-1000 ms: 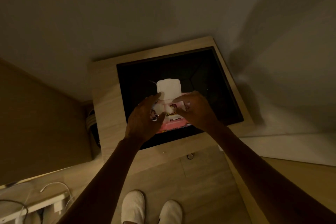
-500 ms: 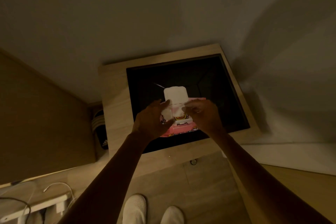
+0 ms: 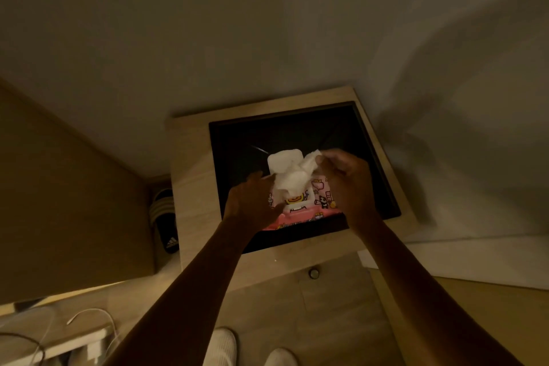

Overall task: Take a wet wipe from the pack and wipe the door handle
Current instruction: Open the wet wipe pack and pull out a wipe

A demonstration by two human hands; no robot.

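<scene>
Wipe pinched by right hand, left hand steadying pack (lid up).

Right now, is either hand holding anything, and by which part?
The right hand pinches the wet wipe by its upper corner, drawing it from the pack. The left hand steadies the pack at its left side.
</scene>
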